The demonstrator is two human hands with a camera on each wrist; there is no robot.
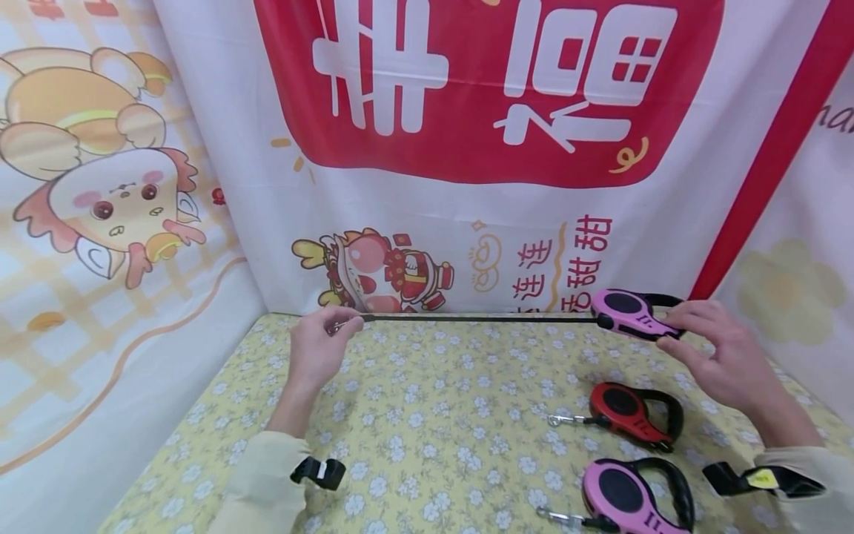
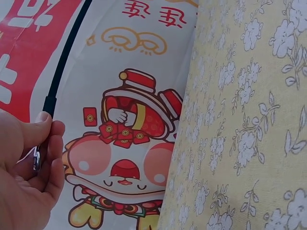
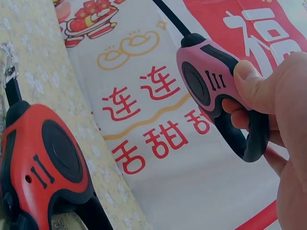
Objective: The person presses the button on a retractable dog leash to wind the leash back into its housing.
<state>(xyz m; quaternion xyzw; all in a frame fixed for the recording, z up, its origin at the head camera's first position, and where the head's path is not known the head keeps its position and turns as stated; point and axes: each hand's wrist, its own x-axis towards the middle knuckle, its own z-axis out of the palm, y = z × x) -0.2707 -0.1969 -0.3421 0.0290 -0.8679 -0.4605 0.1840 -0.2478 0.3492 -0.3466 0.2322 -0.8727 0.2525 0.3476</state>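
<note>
My right hand point(image 1: 723, 356) grips a pink and black retractable dog leash point(image 1: 627, 311) by its handle, thumb along the top edge in the right wrist view. From its nozzle a black strap point(image 1: 480, 320) runs taut to the left, level above the far part of the table. At the other end my left hand point(image 1: 320, 341) pinches the strap between thumb and fingers. In the left wrist view the metal clip point(image 2: 36, 160) shows inside that palm, partly hidden by the fingers.
A red retractable leash point(image 1: 623, 411) lies on the flowered tablecloth point(image 1: 434, 430) below the right hand, its clip pointing left. Nearer the front edge lies a second pink leash point(image 1: 623, 489). A printed cloth backdrop point(image 1: 460, 200) hangs behind the table.
</note>
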